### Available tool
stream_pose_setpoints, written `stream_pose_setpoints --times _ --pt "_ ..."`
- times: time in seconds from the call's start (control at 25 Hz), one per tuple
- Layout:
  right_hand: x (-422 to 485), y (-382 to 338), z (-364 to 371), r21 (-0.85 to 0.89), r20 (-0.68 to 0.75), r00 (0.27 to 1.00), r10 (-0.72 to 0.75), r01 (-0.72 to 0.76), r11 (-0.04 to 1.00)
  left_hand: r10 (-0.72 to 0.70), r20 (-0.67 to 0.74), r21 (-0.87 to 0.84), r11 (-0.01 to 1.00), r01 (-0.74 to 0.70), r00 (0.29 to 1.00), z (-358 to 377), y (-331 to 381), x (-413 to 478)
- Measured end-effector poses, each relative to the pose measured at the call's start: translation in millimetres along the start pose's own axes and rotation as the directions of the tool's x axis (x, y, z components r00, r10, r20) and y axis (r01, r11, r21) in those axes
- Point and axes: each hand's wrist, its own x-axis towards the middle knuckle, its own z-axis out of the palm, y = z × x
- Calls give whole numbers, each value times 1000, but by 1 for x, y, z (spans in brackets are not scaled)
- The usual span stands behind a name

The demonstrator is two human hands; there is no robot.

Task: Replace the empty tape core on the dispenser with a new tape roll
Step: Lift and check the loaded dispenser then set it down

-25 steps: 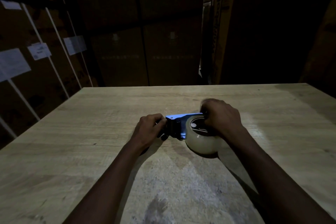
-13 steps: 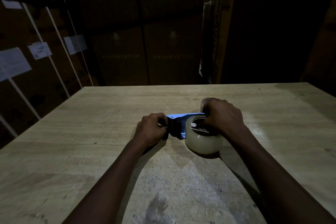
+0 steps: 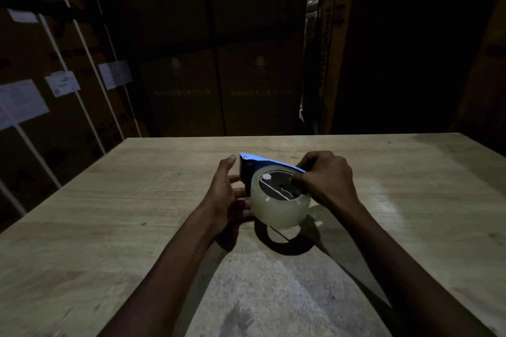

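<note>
A blue tape dispenser [image 3: 253, 165] is held above the wooden table [image 3: 137, 213], tilted, with a clear tape roll [image 3: 279, 210] mounted on its hub. A white hub piece shows inside the roll's centre. My left hand [image 3: 227, 194] is at the dispenser's left side, fingers spread and cupped beneath it. My right hand [image 3: 325, 178] grips the dispenser's right end, with fingertips at the roll's inner rim. The roll casts a round shadow on the table below. No empty core is in sight.
Stacked cardboard boxes [image 3: 219, 63] rise behind the table's far edge. More strapped boxes with white labels [image 3: 63, 83] stand to the left. The room is dark; only the tabletop near me is lit.
The dispenser with the roll has been lifted off the table and tilted. My left hand has loosened from a closed grip on the handle to a spread, cupped hold.
</note>
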Motion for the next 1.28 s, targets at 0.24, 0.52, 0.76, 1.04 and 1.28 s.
stream_pose_setpoints --times 0.24,0.52,0.76,1.04,1.28 --pt "-10 -15 9 117 135 988 -77 61 991 -10 200 -152 988 41 980 4 -4 0" --pt "-3 -9 2 398 707 653 272 -685 610 169 276 -161 979 -128 946 1 -5 3" --pt "-14 -24 0 483 805 591 52 -705 519 437 276 -40 895 -444 856 4 1 -7" --pt "-22 -28 28 579 200 977 68 -174 796 470 40 114 875 -471 882 5 -3 -2" --pt "-30 -27 38 615 55 998 34 -61 787 517 35 113 848 -517 855 5 -1 -4"
